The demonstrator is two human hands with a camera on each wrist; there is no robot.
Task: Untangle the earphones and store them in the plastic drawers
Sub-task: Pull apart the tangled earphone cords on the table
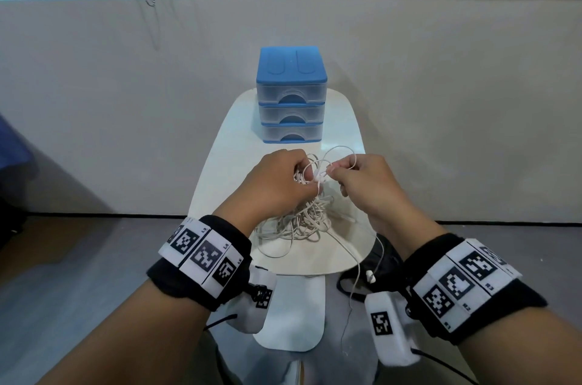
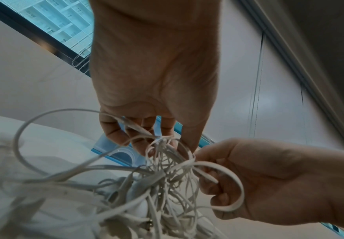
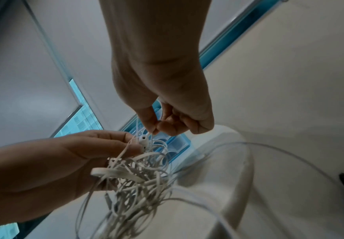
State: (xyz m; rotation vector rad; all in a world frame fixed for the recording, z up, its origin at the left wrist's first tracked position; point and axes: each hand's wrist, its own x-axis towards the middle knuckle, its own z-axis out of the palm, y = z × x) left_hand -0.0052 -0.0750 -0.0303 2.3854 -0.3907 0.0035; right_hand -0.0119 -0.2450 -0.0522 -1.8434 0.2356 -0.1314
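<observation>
Nearest us, an earbud (image 1: 370, 276) dangles on its cord below the near edge of the table (image 1: 220, 145), just beside our right wrist.

On the near half of the table we log the earphones (image 1: 302, 221): a white tangle of flat and round cords, its lower part lying on the surface, its upper part lifted between our hands.

Our left hand (image 1: 277, 180) has its fingers curled around the top of the bundle, several strands passing through them.

Our right hand (image 1: 362, 183), just beside the left, pinches a single cord between thumb and forefinger; a loop rises above the knuckles. From the right wrist view, a second earbud (image 3: 143, 140) sits at the left fingertips (image 3: 134, 148).

At the far edge of the table stand the drawers (image 1: 291, 101): three clear tiers under a blue top, all closed.
</observation>
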